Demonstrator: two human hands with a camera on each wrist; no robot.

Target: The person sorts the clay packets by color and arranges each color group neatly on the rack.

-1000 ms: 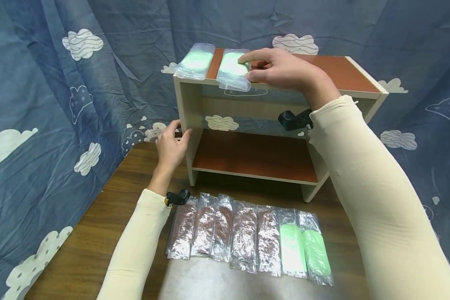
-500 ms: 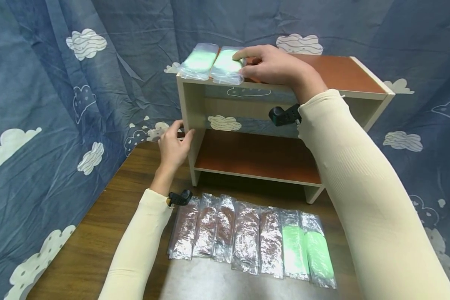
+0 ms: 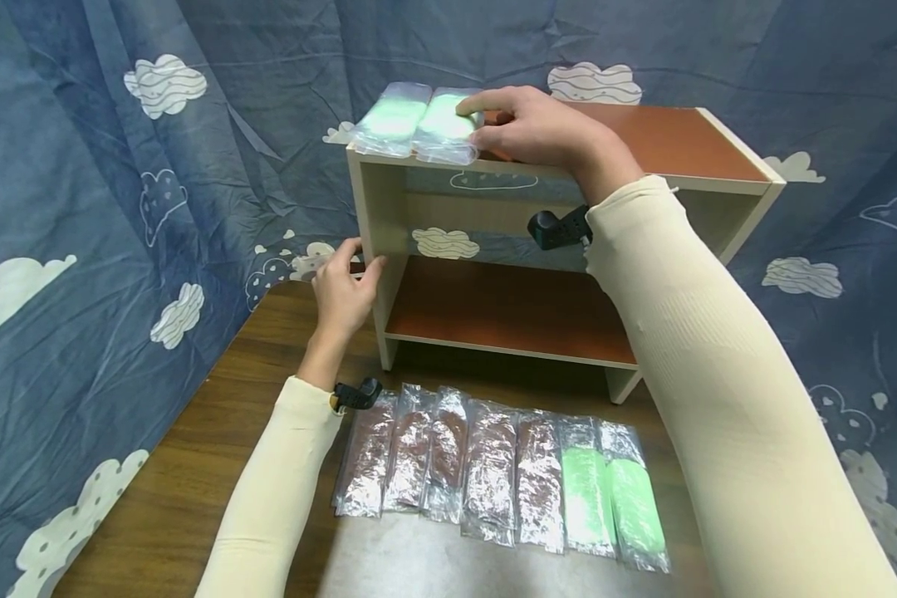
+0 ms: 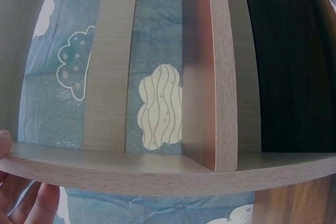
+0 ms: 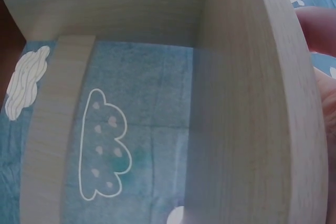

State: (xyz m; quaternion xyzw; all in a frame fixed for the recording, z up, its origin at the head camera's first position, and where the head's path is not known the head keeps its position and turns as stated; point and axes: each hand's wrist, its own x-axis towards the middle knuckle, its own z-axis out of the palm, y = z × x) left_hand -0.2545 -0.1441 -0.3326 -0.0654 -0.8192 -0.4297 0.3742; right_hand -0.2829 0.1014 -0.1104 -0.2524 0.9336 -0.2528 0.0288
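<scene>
1. Position: the pale-green packet [image 3: 443,123] lies flat on the top board of the shelf unit [image 3: 658,137], toward its left end. Its long axis runs front to back, its clear front end at the board's front edge.
2. Governing relation: the packet is directly left of the right hand [image 3: 541,129] – the nearer hand – and just beside a second green packet [image 3: 392,120] at the unit's left edge.
3. Right hand: index finger and thumb, bent and spread, touch the packet's right side; whether they pinch it cannot be told.
4. Left hand [image 3: 342,286]: grips the unit's left side panel, thumb inside, fingers outside.
5. Materials: glossy, creased clear film on the packets; reddish-brown boards with pale wood-grain edging.
6. In front of the unit: five brown packets [image 3: 489,465] and two green ones [image 3: 586,498] – slim, rectangular, side by side.
</scene>
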